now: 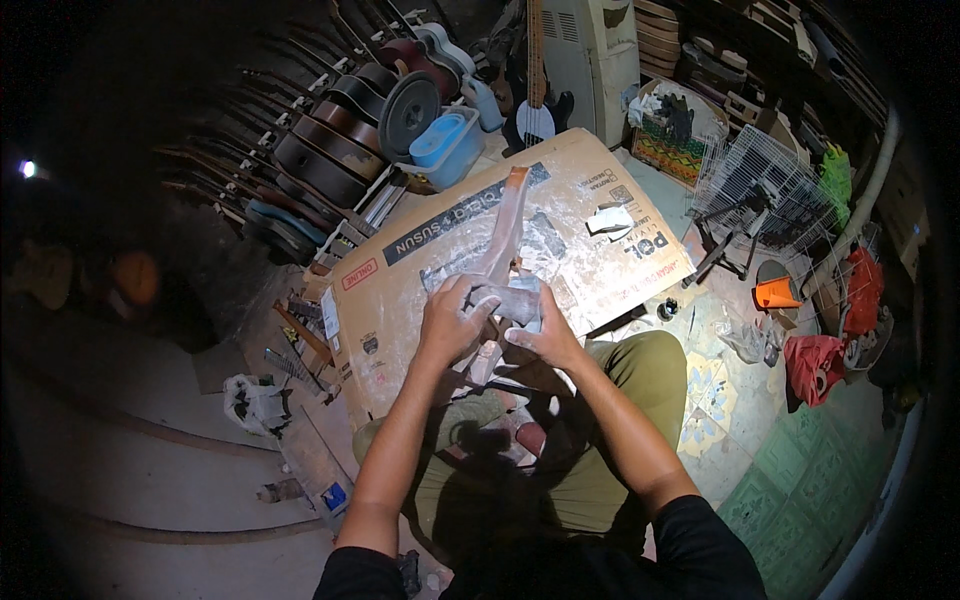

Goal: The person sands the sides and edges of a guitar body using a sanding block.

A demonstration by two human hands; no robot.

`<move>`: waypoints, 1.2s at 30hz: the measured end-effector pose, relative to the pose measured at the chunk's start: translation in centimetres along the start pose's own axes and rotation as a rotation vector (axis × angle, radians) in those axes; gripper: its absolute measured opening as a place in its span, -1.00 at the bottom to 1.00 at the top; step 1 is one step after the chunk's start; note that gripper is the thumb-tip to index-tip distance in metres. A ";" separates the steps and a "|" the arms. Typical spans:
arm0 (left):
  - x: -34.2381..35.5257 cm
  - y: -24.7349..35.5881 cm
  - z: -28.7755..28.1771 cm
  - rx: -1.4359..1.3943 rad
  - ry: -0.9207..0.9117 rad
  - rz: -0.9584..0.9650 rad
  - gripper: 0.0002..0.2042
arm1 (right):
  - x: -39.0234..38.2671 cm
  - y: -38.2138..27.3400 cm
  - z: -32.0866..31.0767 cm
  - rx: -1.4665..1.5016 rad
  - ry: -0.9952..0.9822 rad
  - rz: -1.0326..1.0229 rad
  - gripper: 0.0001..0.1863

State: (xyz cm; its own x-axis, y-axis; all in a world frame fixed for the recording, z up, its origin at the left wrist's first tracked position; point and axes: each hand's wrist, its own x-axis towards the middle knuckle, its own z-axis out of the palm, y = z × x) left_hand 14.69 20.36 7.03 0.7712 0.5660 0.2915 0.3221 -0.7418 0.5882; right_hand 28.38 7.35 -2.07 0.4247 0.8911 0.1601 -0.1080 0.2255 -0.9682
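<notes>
Sitting with bent legs in olive cloth trousers [645, 385], the person stretches both bare forearms [388, 455] forward from black sleeves [705, 545]. The left hand [452, 318] and the right hand [548, 332] are clamped on the two ends of a dark grey block [517, 304], flat-sided and dusty; some fingers at its far side are hidden. This block appears to lie across a long wooden piece [508, 225], reddish brown under pale powder, slender and slightly curved, with an orange tip [517, 174]. Hands and block cover its lower part, so I cannot tell if the pale squared end [486, 360] below belongs to it. Beneath is a broad cardboard box [385, 295], smeared with white dust, bearing a creased white piece [610, 222], of paper or cloth, I am not sure. Farther to the right are a red crumpled bag [815, 368] and a cage [745, 180] of thin wire. Behind the box are a blue plastic tub [460, 162] and a row of glossy guitars [320, 150], whose necks fade into darkness.
</notes>
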 end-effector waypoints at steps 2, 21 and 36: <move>-0.1 0.5 0.5 0.004 -0.007 0.039 -0.72 | -0.4 0.7 1.0 0.078 -0.001 -0.031 0.04; -0.6 -1.2 0.5 -0.051 0.005 0.086 -0.47 | -1.0 1.4 0.0 0.466 -0.006 0.279 -0.46; -0.1 2.0 -0.7 0.151 -0.041 -0.389 -0.25 | -0.8 -2.7 -2.2 0.622 -0.054 0.347 -0.27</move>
State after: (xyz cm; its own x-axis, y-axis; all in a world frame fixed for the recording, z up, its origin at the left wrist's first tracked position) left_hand 14.82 19.07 8.67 0.5961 0.8020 0.0372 0.6685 -0.5215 0.5302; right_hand 30.35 5.14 0.02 0.2294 0.9668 -0.1122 -0.7281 0.0940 -0.6790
